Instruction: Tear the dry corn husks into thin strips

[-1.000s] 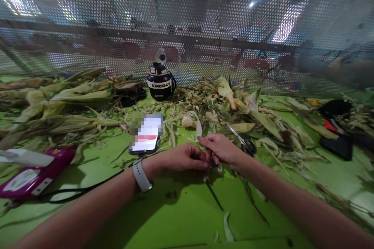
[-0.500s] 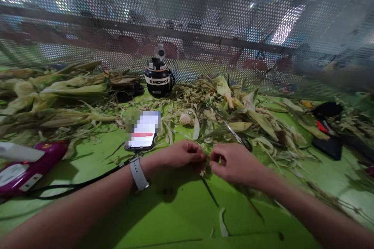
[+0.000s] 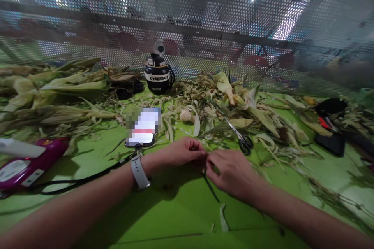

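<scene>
My left hand, with a pale watch strap at the wrist, is closed in a pinch over the green table. My right hand is closed too, its fingertips meeting those of the left. What lies between the fingers is too small and hidden to make out; a pale bit shows just below them. Under the hands a thin dark strip lies on the table, and nearer me a pale piece of corn husk. Scissors with black handles rest beyond my right hand.
A phone lies beyond my left wrist, its black strap running left to a purple device. Corn husks are heaped left, with more husk scraps behind the hands. A black bottle stands before a perforated metal screen.
My right hand has shifted slightly left and turned, closing the small gap to the left fingertips. More of the scissors' handles shows. My left hand has barely moved.
</scene>
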`<action>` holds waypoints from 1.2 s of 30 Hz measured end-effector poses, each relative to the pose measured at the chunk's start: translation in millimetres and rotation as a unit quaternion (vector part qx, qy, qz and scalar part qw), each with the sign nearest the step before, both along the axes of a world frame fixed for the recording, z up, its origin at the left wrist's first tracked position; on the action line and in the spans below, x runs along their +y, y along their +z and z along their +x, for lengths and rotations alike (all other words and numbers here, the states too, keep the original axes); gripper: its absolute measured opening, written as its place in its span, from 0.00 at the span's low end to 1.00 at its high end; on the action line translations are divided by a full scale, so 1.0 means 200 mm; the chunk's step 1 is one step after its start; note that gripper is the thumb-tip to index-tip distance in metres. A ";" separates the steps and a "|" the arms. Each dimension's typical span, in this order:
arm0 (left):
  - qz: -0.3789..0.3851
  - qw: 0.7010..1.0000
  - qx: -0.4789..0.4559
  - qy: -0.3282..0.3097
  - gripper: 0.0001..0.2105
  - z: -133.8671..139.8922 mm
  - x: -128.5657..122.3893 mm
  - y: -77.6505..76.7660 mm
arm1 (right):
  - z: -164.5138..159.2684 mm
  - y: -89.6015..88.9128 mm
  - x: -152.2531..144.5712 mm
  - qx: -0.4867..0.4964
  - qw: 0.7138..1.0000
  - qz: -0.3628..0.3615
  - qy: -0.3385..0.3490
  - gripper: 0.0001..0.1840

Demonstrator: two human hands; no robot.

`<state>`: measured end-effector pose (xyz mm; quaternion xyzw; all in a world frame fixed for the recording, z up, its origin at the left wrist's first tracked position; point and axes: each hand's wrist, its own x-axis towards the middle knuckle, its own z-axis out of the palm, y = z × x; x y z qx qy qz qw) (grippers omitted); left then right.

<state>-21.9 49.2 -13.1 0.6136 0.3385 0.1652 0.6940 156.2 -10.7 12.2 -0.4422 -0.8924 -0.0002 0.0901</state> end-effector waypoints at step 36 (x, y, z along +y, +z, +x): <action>-0.079 0.997 -0.020 -0.005 0.02 -0.01 0.00 0.08 | 0.04 0.01 0.04 0.153 0.979 -0.136 -0.005 0.05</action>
